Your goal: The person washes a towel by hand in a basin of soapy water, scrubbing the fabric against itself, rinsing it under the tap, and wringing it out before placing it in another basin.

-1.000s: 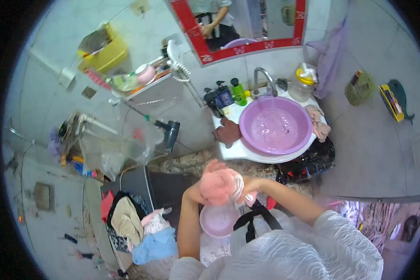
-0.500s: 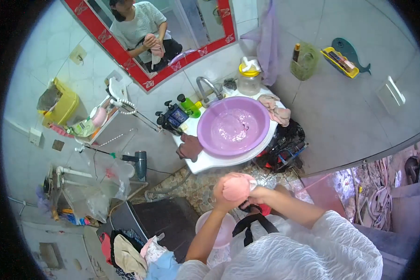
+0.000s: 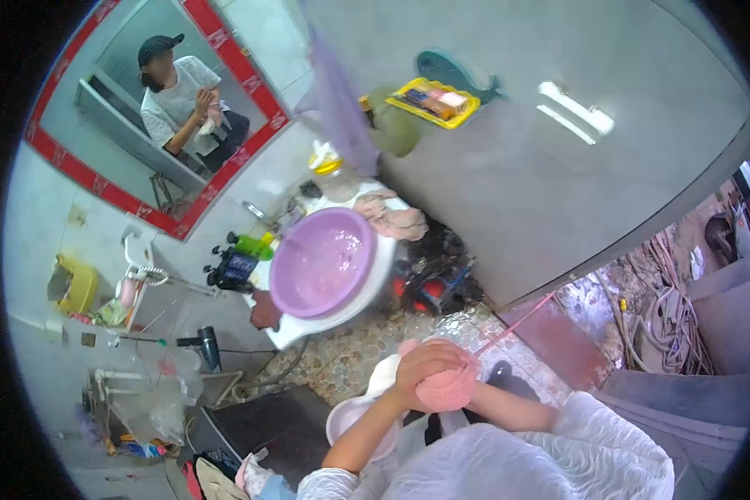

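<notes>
Hands meet low in the frame, a little right of centre, both wrapped around a pink cloth (image 3: 448, 388). The left hand (image 3: 425, 365) lies on top with its fingers curled tight over the bundle; the right hand (image 3: 467, 385) is mostly hidden behind the cloth, its forearm coming in from the lower right, and it appears to grip the far side — how its fingers stand I cannot tell. The cloth is bunched into a roundish wad held above a white basin (image 3: 350, 421) that shows just below and to the left of the hands.

Toward the centre left, a purple basin (image 3: 321, 262) sits on the white sink counter (image 3: 308, 327), with a faucet (image 3: 258, 212) beside it at its upper left and a green bottle (image 3: 250, 244) near its left rim. A crumpled pinkish towel (image 3: 396, 218) lies on the counter's upper right edge. In the upper left a red-framed mirror (image 3: 262, 133) reflects the person. A yellow tray (image 3: 433, 102) hangs on the grey wall at the top — beside it a teal whale-shaped holder (image 3: 442, 67). A black hair dryer (image 3: 208, 346) hangs at the left, above the pebbled floor (image 3: 367, 342).
</notes>
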The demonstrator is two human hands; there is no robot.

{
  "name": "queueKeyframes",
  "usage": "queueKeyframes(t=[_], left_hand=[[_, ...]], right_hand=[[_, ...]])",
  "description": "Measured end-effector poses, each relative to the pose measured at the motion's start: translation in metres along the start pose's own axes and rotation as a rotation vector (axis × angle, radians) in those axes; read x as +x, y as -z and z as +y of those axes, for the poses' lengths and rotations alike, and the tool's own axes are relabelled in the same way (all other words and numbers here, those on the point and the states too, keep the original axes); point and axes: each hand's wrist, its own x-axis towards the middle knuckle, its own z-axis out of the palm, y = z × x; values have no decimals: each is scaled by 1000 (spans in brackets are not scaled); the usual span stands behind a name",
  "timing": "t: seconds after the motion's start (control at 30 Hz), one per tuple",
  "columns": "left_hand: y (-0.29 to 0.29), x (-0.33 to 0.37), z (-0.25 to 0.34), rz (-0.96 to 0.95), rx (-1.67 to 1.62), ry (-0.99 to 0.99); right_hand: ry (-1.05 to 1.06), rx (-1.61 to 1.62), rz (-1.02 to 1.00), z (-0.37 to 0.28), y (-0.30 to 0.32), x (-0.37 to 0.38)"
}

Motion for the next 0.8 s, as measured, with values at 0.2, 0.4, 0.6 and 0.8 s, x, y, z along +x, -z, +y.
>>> queueKeyframes(t=[0.2, 0.4, 0.6, 0.8], left_hand=[[-127, 42, -43, 394, -272, -47], [-160, 56, -19, 783, -584, 446], [-155, 83, -41, 840, -1099, 775], [-130, 87, -50, 355, -1171, 1336]], right_hand=[[321, -18, -131, -77, 2, -100], [1029, -442, -22, -97, -40, -172], [1657, -1312, 29, -103, -71, -189], [1656, -2201, -452, -84, -128, -189]])
